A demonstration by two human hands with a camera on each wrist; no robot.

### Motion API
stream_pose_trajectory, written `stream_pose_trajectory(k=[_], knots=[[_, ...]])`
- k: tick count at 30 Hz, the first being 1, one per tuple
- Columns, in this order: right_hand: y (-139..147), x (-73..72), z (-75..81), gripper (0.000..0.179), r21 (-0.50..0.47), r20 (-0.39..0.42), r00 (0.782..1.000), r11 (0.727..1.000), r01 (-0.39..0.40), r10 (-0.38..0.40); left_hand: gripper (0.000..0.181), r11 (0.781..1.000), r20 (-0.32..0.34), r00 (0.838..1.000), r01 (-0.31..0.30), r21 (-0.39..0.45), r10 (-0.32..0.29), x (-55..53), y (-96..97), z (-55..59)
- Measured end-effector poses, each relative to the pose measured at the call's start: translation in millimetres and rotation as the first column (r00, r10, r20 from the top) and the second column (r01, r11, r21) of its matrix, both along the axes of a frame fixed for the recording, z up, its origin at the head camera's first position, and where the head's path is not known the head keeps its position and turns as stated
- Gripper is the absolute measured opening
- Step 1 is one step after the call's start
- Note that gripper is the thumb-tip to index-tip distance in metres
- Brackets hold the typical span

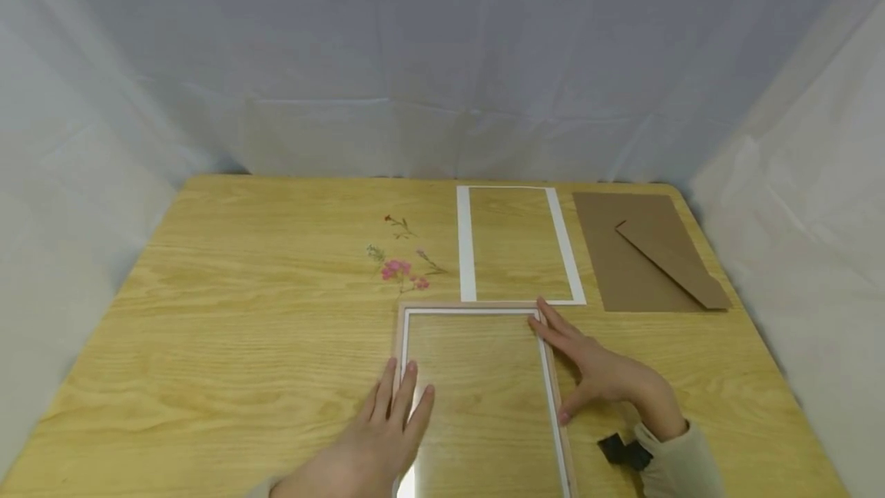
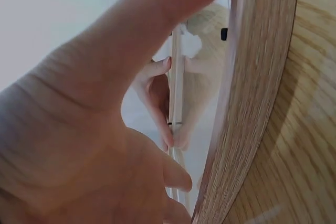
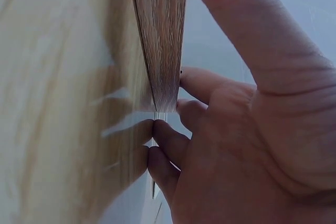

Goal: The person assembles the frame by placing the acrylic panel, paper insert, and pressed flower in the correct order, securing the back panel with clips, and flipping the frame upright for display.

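A light wooden picture frame [image 1: 472, 306] with a white inner edge lies on the table, its near end cut off by the view. Light reflects off the clear pane [image 1: 477, 390] inside it. My left hand [image 1: 373, 436] rests over the frame's left side, fingers straight and spread. At the far right corner, my right hand [image 1: 594, 367] touches the frame with extended fingers, its thumb against the outer right side. The left wrist view shows the frame's wood-grain side [image 2: 252, 87] close up. Some right fingertips [image 3: 163, 166] reach the table past the corner in the right wrist view.
Beyond the frame lies a white-bordered rectangle [image 1: 466, 252], its middle showing the table. Pressed-looking flowers [image 1: 396, 269] lie left of it. A brown backing board [image 1: 601, 252] with a stand flap [image 1: 664, 271] sits at right. A small black item [image 1: 622, 452] is by the right sleeve.
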State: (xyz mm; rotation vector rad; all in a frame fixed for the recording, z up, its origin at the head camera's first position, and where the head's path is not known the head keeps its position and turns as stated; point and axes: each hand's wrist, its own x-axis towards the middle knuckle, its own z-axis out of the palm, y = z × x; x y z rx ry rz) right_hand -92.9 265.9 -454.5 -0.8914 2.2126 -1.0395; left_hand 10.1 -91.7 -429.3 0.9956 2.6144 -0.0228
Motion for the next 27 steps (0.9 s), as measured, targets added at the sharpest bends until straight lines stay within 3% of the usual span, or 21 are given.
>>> stream_pose_trajectory(k=[3, 11, 17, 20, 27], knots=[[-0.4, 0.1, 1.2, 0.131, 0.002, 0.001, 1.0, 1.0, -0.001, 0.001, 0.126, 1.0, 0.033, 0.999, -0.004, 0.01, 0.003, -1.4, -1.3, 1.6], [-1.0, 0.1, 2.7, 0.131, 0.002, -0.007, 1.0, 1.0, 0.0, 0.0, 0.118, 1.0, 0.073, 0.997, 0.002, 0.031, -0.004, -0.5, -0.3, 2.7], [-0.4, 0.2, 1.8, 0.129, -0.014, -0.01, 1.0, 1.0, -0.001, 0.0, 0.119, 0.994, 0.158, 0.987, -0.03, 0.103, 0.014, -0.5, -2.6, 6.4], [-0.5, 0.5, 1.1, 0.129, -0.015, -0.004, 1.0, 1.0, 0.005, -0.005, 0.127, 0.993, 0.156, 0.988, -0.016, 0.12, -0.003, -1.3, -5.2, 9.3], [-1.2, 1.1, 1.3, 0.135, -0.001, 0.011, 1.0, 1.0, 0.025, -0.025, 0.127, 0.991, 0.079, 0.996, 0.041, 0.128, -0.051, -1.2, -6.7, 9.2]])
